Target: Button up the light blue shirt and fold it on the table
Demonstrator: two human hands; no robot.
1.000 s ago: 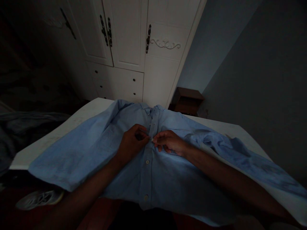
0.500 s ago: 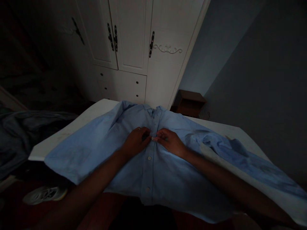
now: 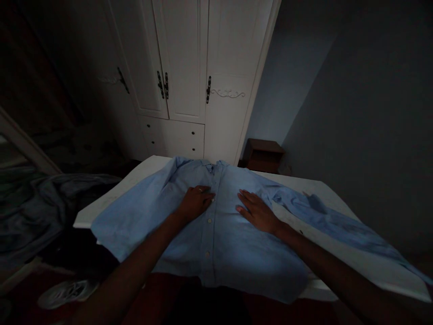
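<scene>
A light blue button-up shirt (image 3: 230, 234) lies spread front side up, its collar at the far end and its sleeves out to the sides. Small pale buttons run down its front placket (image 3: 210, 237). My left hand (image 3: 195, 203), wearing a ring, rests on the shirt beside the placket, its fingertips close to one button (image 3: 213, 199). Flat on the other front panel lies my right hand (image 3: 259, 212), fingers stretched out and holding nothing. Both hands are open.
The shirt lies on a white table (image 3: 314, 185). Behind it stands a white wardrobe (image 3: 223, 122) with dark handles. A brown cabinet (image 3: 265, 146) is by the wall. Dark crumpled cloth (image 3: 50, 207) and a shoe (image 3: 67, 293) are at the left.
My right hand has let go of the shirt front near the button and moved right, flattening onto the panel. My left hand has opened beside the placket. The camera view has tilted up.
</scene>
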